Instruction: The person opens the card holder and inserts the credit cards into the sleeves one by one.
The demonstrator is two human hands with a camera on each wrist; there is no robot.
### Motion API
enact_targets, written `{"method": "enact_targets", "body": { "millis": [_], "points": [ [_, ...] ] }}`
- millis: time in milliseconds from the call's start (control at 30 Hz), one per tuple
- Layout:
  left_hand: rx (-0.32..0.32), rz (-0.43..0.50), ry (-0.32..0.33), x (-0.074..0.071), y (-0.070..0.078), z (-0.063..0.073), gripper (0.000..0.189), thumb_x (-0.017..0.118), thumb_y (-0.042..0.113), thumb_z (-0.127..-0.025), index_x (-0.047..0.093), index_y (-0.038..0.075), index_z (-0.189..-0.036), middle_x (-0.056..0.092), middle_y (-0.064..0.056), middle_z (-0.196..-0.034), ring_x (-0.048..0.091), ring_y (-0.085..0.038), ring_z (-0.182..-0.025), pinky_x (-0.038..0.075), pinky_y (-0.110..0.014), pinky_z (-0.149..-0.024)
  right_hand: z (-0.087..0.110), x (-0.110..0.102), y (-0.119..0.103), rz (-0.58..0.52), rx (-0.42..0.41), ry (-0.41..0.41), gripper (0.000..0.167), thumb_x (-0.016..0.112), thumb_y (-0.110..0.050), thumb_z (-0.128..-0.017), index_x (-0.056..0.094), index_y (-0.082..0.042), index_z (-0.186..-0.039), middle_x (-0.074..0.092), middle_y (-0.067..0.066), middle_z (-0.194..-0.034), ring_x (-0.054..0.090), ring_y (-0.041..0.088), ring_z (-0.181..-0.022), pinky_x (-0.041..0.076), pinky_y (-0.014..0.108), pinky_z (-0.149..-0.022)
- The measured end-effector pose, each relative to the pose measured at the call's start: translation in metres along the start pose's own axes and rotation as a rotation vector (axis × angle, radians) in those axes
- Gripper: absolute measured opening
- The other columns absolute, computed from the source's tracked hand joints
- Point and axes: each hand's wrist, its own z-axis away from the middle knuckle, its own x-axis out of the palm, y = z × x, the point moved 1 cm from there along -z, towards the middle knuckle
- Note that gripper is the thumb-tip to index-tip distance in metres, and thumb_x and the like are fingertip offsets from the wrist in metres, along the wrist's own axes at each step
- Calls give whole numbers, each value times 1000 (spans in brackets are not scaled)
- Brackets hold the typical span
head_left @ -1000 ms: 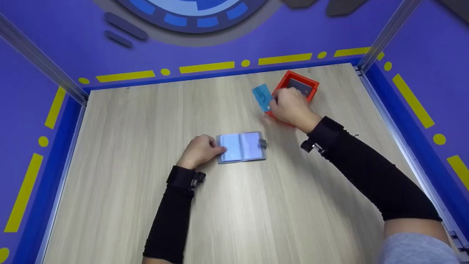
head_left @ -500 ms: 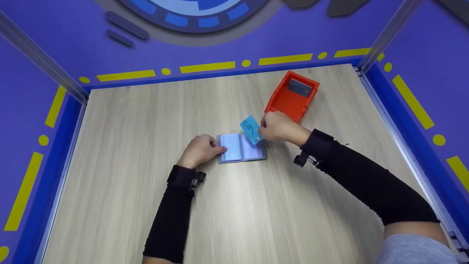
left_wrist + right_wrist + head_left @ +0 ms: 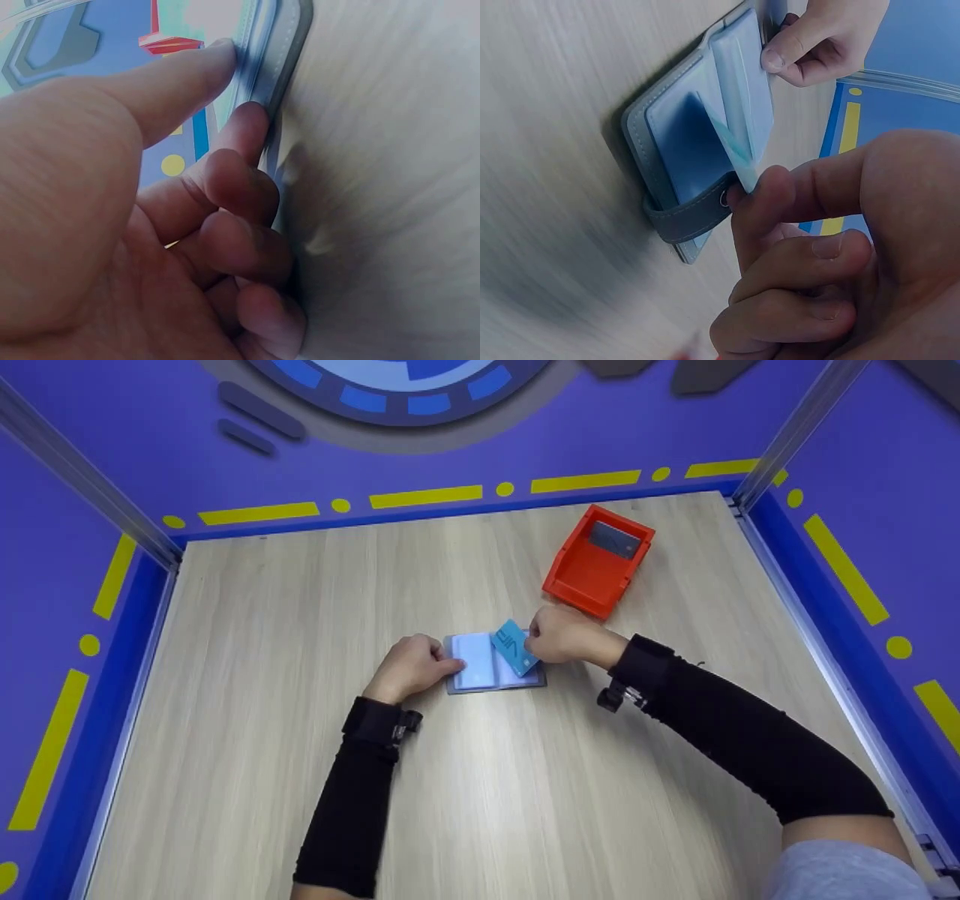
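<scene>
A grey card holder (image 3: pixel 472 660) lies spread on the table, its clear plastic sleeves facing up. My left hand (image 3: pixel 409 667) pinches its left edge, thumb on top of the sleeves and index finger at the cover's side, as the left wrist view shows. Between thumb and index finger of my right hand (image 3: pixel 566 636) is a light blue card (image 3: pixel 513 647), tilted over the right-hand sleeve. In the right wrist view the card (image 3: pixel 731 146) stands edge-on, one corner close over the plastic. The holder's snap strap (image 3: pixel 694 221) curls up beside my right fingertips.
Behind my right hand stands a red open bin (image 3: pixel 592 574), with a dark card (image 3: pixel 615 540) leaning at its far end. Purple-blue panels (image 3: pixel 420 465) enclose the wood-grain table (image 3: pixel 300 600) at the back and both sides.
My right hand has brought the blue card from the red bin toward me and left, down over the holder's right side. The left hand has kept its place on the holder.
</scene>
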Motion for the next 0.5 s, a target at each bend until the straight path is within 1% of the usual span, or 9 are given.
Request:
{"method": "enact_targets", "body": {
  "millis": [67, 100, 267, 333, 400, 500],
  "points": [
    [2, 3, -1, 0, 0, 0, 37, 84, 42, -96, 67, 18, -74, 57, 7, -72, 51, -14, -66, 37, -29, -61, -1, 0, 0, -5, 0, -4, 29, 60, -31, -108, 77, -8, -103, 51, 3, -77, 55, 24, -74, 39, 35, -65],
    [3, 5, -2, 0, 0, 0, 37, 84, 41, -96, 67, 18, -74, 57, 7, -72, 51, -14, -66, 37, -29, -61, -1, 0, 0, -10, 4, -5, 29, 59, -31, -108, 76, -8, -105, 52, 3, -78, 56, 25, -75, 40, 35, -65],
    [-3, 5, -8, 0, 0, -1, 36, 84, 41, -97, 67, 18, -74, 57, 7, -73, 51, -14, -65, 37, -29, -60, 1, -1, 0, -37, 27, -14, 37, 59, -31, -109, 73, -3, -128, 58, 8, -92, 61, 27, -87, 44, 36, -72],
    [-6, 5, -10, 0, 1, -1, 36, 83, 41, -97, 66, 18, -74, 57, 7, -73, 51, -14, -65, 37, -29, -60, 1, -1, 0, -40, 28, -17, 39, 59, -31, -109, 72, -2, -131, 60, 9, -96, 61, 28, -89, 45, 37, -74],
    [-10, 4, -12, 0, 1, -1, 36, 83, 41, -97, 66, 18, -74, 56, 7, -72, 51, -13, -65, 37, -29, -60, 1, 0, -1, -37, 25, -16, 37, 58, -31, -109, 73, -3, -127, 60, 9, -96, 61, 28, -89, 45, 37, -73],
    [-14, 4, -13, 0, 1, -1, 37, 83, 41, -97, 66, 18, -74, 56, 7, -72, 51, -13, -64, 37, -29, -60, 0, 2, -2, -24, 21, -11, 31, 59, -32, -108, 75, -6, -114, 57, 7, -90, 59, 27, -85, 43, 36, -70]
  ]
}}
